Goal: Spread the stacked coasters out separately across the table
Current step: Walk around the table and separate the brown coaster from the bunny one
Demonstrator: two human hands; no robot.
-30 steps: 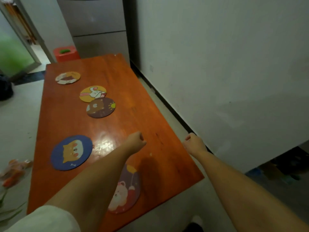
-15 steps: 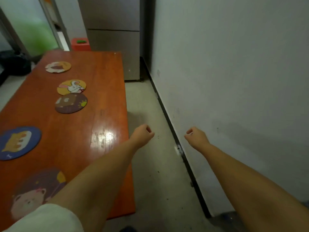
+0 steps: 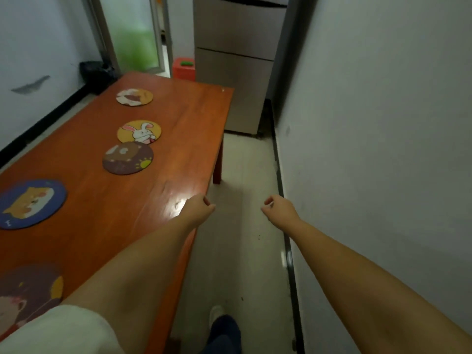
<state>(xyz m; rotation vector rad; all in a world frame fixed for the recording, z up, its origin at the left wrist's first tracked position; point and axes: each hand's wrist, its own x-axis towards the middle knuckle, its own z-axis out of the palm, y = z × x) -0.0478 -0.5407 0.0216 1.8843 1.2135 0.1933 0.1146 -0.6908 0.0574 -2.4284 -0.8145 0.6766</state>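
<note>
Several round cartoon coasters lie apart on the orange wooden table [image 3: 194, 129]: a white-and-orange one [image 3: 134, 97] farthest, a yellow rabbit one [image 3: 139, 131], a brown one [image 3: 128, 158] touching its near edge, a blue one [image 3: 29, 203] at the left, and a purple bear one [image 3: 28, 292] nearest, partly hidden by my sleeve. My left hand [image 3: 198, 208] is a closed fist over the table's right edge, holding nothing. My right hand [image 3: 279, 210] is also fisted and empty, over the floor between table and wall.
A white wall [image 3: 383, 123] runs close along the right, leaving a narrow floor aisle. A grey fridge [image 3: 235, 65] stands beyond the table's far end, with a red stool [image 3: 184, 70] and a black bag [image 3: 95, 75] near a glass door. My foot [image 3: 217, 315] is below.
The view has swung left, so the table fills more of the frame. Both fists stay closed and empty; the left one now hangs over the table's right edge.
</note>
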